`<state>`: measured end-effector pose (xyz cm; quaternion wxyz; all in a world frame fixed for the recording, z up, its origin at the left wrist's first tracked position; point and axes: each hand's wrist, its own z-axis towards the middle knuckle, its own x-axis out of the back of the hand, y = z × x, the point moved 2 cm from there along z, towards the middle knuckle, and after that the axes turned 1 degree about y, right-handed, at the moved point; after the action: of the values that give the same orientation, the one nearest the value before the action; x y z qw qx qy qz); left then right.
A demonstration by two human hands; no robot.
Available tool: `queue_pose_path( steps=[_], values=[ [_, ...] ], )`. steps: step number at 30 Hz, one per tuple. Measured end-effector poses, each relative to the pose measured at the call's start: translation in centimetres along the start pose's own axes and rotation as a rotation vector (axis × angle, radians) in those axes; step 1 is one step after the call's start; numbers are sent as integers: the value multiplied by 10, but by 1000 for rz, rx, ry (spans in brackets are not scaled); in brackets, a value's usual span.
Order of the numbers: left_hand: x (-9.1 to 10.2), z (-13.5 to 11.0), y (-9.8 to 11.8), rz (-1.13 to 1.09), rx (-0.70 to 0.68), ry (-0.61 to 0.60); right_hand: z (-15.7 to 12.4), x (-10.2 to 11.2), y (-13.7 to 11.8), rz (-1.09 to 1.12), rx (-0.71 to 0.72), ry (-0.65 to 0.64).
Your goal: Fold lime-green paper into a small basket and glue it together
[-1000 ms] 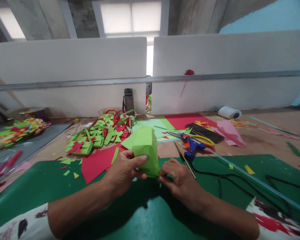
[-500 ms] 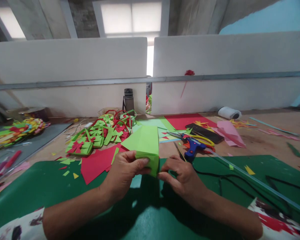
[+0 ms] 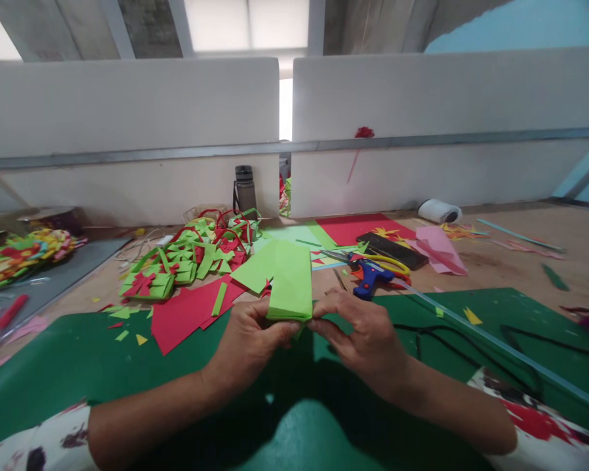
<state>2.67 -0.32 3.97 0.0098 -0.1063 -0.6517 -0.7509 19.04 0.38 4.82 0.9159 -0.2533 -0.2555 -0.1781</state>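
"White panels (image 3: 127, 104) behind, green mat (image 3: 294, 432) below?"
"Yes; over the mat, the left hand (image 3: 248, 343) and right hand (image 3: 366, 330) pinch a folded lime-green paper (image 3: 290, 281) by its lower corners."
"And beyond the right hand?"
"Blue glue gun (image 3: 370, 276)."

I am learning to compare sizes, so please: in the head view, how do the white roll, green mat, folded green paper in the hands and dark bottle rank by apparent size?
1. Green mat
2. Folded green paper
3. Dark bottle and white roll: too alike to rank surely.
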Motion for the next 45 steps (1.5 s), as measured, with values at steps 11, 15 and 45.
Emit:
queue_pose_path(
  steps=[11,15,45],
  values=[
    [7,-3,-20,1050,-516,-174,-12,-10,1,-96,60,-189],
    [3,-6,-27,903,-380,-215,-11,-8,-2,-165,185,-199],
    [14,-19,-24,1107,-696,-407,-14,-12,13,-207,202,-408]
  ],
)
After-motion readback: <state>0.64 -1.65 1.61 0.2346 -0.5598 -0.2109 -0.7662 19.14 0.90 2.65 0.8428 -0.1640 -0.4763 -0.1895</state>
